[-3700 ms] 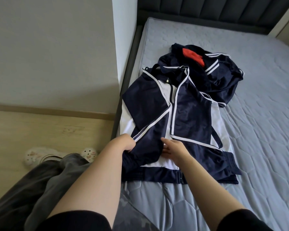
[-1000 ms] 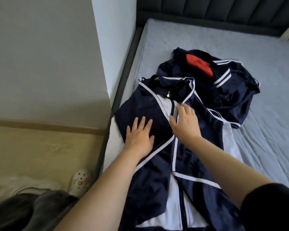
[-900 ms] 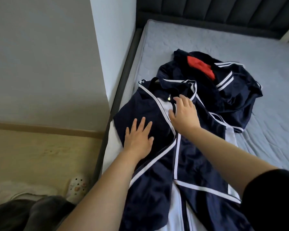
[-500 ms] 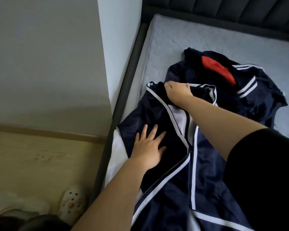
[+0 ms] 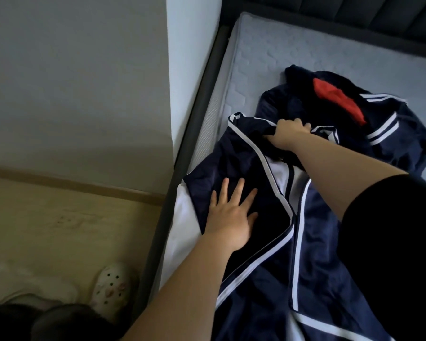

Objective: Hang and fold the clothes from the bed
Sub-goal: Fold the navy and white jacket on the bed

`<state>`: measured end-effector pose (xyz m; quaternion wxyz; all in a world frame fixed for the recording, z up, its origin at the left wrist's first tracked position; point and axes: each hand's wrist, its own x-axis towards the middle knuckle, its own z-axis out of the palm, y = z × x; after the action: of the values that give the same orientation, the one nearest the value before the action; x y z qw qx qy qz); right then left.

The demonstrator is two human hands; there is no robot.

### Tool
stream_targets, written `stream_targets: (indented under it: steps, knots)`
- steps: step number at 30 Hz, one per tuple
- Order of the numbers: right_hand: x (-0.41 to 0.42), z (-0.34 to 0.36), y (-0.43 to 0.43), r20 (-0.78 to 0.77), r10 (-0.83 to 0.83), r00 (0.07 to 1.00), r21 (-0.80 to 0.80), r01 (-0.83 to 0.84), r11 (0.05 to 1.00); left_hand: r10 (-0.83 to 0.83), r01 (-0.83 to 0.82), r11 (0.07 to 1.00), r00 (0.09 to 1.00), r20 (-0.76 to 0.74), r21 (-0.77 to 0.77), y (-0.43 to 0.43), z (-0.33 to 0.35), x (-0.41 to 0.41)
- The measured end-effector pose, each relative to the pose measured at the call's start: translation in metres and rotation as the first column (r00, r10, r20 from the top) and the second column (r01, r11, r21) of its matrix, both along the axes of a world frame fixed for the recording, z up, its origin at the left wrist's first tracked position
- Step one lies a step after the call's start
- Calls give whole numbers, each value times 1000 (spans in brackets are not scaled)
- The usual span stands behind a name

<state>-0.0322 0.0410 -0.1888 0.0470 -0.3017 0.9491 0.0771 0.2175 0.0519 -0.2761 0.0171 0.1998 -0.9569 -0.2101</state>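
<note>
Mattress (image 5: 293, 50) is carrying jacket (image 5: 325, 254) by its left edge | left hand (image 5: 229, 217) is pressing jacket flat, fingers spread | right hand (image 5: 287, 134) is gripping collar (image 5: 249, 123) | fabric is looking light, soft, slippery; collar and hem are seeming the best holds

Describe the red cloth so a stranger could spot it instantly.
Start at the grey mattress below the dark headboard. On it, beyond the spread jacket, lies a crumpled navy garment. The red cloth sits in its folds, the only red among navy and white.
</note>
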Motion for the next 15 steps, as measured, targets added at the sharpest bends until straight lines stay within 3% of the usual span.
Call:
stream_targets:
  steps: [5,7,9,10,12,14,15]
  knots:
    - [17,39,14,-3,117,993,-181,-116,977,-3,5,999,1000,-26,47,1,6,4]
    - [28,58,28,-82,204,976,-255,-218,942,52,-27,978,991,-120,207,1,15,6]
    - [44,72,47,-233,316,920,-318,-379,869,263,-109,861,931,-252,497,0,30,10]
    - [54,76,59,-312,388,867,-345,-484,804,414,-156,746,870,-267,647,0,39,13]
    - [79,80,86,-434,527,730,-342,-675,654,701,-142,351,695,-159,926,-4,56,19]
    - [104,78,116,-472,613,634,-307,-770,560,794,20,-109,603,75,994,-10,68,23]
    - [116,72,131,-454,656,603,-299,-797,525,788,67,-241,596,155,968,-14,69,26]
